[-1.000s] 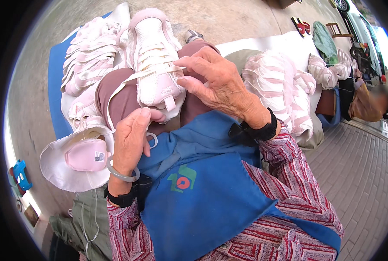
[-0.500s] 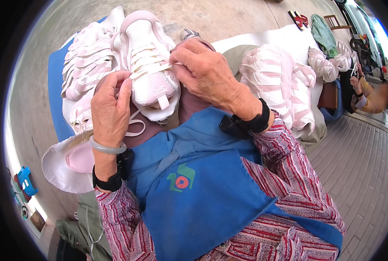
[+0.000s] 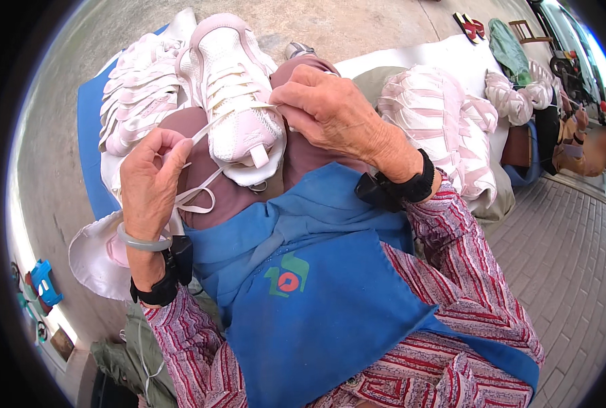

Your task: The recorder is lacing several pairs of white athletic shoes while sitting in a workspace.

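Note:
A white and pale pink sneaker (image 3: 243, 132) rests between my knees, its toe pointing away and its heel loop toward me. White shoelace crosses its front in several rows. My left hand (image 3: 155, 170) pinches one stretch of shoelace (image 3: 208, 128) just left of the shoe, pulled out at a slant. At the shoe's right side my right hand (image 3: 340, 115) is closed with thumb and forefinger on the lace close to the opening. A loose curl of lace (image 3: 208, 199) hangs over my left thigh below the heel.
Rows of similar pink-white shoe pieces (image 3: 140, 92) lie on a blue surface (image 3: 96, 139) to the left. Tied bundles of them (image 3: 422, 109) stand at the right. A pale pink-lined piece (image 3: 95, 262) sits by my left wrist. Another person (image 3: 575, 149) sits far right.
My left hand has drawn down and left, away from the shoe, stretching out a length of lace. The right hand has shifted slightly right, still closed at the lace.

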